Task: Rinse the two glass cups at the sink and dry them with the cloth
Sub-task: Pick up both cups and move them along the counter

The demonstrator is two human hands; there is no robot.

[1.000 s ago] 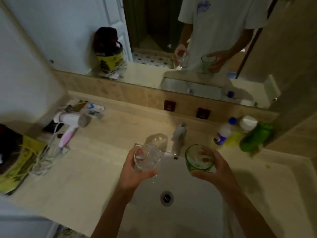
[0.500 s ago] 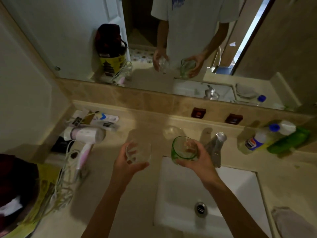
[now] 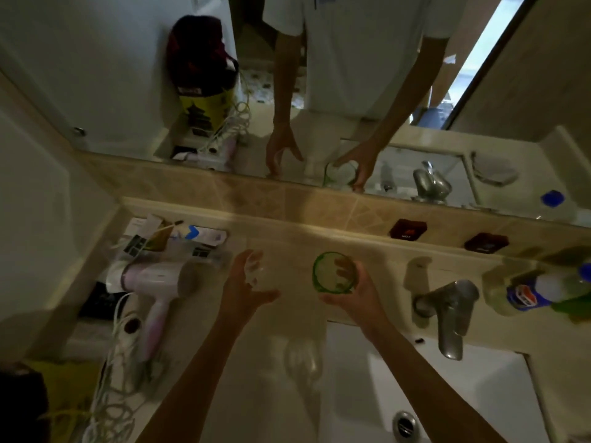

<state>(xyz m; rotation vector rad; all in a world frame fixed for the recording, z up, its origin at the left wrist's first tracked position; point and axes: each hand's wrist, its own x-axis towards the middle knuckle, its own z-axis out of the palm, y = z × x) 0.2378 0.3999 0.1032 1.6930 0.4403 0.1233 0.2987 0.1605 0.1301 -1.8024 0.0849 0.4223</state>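
at frame centre i grip the clear glass cup in my left hand and the green glass cup in my right hand, hands apart, above the counter.

Dim, yellowish, motion-blurred view – edges bowed, daylight streak upper right in mirror

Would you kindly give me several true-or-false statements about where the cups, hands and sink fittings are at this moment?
1. The right hand holds the green cup. True.
2. The green cup is under the tap. False: it is over the counter, left of the tap.
3. The left hand grips the clear cup. True.
4. Water runs from the tap. False: no stream shows.
5. The hair dryer lies in the basin. False: it lies on the counter, left of the hands.
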